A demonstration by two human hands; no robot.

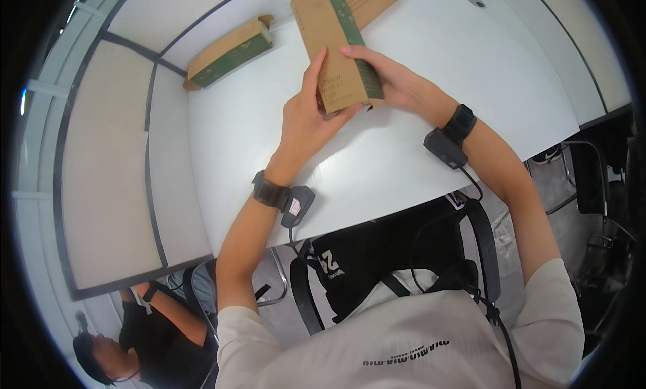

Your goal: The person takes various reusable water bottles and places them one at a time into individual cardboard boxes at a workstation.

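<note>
Between both hands, a long brown-and-green cardboard box (330, 40) is held above the white table, its near end towards me. My left hand (308, 106) grips the near left edge, with the thumb beneath the end and a finger on the top face. My right hand (391, 78) wraps the green right side, one fingertip resting on the top. Printed writing marks the near part of the box. Small flaps stick out at its near right corner. The fingers under the box are hidden.
A similar box (229, 53) lies by the back left partition, one end open. Another cardboard box (376, 3) lies behind the held one. White partitions (171, 162) wall the table (383, 152). A cable grommet (476, 2) sits far right. Another person (166, 328) sits beyond the left partition.
</note>
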